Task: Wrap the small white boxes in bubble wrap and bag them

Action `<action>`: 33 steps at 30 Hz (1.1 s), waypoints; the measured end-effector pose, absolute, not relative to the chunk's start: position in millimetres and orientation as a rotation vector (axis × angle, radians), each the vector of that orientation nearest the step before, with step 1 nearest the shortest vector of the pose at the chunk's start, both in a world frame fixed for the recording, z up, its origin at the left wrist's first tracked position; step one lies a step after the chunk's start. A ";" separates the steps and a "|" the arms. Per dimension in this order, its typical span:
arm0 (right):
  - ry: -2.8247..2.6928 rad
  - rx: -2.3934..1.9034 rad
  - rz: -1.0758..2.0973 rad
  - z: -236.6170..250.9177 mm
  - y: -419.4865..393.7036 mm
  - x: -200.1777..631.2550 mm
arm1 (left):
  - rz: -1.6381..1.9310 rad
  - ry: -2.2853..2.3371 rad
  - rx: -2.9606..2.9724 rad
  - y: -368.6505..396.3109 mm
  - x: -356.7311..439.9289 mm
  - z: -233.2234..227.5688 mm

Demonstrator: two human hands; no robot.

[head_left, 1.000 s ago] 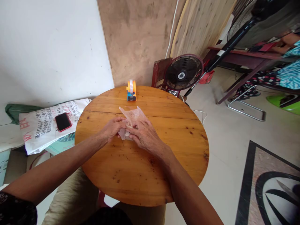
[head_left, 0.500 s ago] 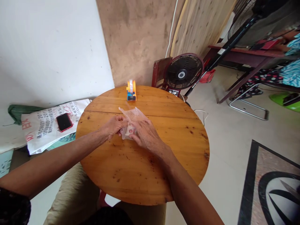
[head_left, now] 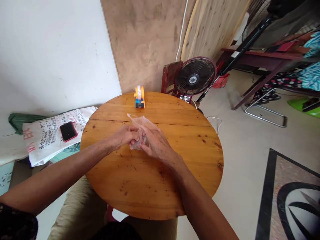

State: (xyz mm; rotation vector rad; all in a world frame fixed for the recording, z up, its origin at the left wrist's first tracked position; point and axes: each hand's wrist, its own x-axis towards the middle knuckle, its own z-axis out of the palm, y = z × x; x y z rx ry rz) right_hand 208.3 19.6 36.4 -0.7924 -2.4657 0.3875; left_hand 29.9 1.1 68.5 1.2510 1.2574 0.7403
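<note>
A small clear plastic bag [head_left: 139,124] lies near the middle of the round wooden table [head_left: 150,180]. Something pale sits inside it, too small to make out. My left hand [head_left: 124,135] pinches the bag's near left edge. My right hand [head_left: 155,143] grips the bag from the right, fingers curled over it. The two hands meet at the bag, and its far corner sticks up past my fingers.
An orange and blue tape dispenser [head_left: 139,96] stands at the table's far edge. A black phone in a red case [head_left: 68,130] lies on a printed white sack [head_left: 47,133] to the left. A dark floor fan [head_left: 195,77] and a wooden chair stand behind the table.
My hands have drawn closer together over the bag, folding it smaller. The pale item that showed between my fingers half a second ago is now mostly covered.
</note>
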 end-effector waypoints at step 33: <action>-2.198 -1.046 0.720 31.4 30.0 221.7 | 0.305 1.724 2.246 14.6 31.0 60.7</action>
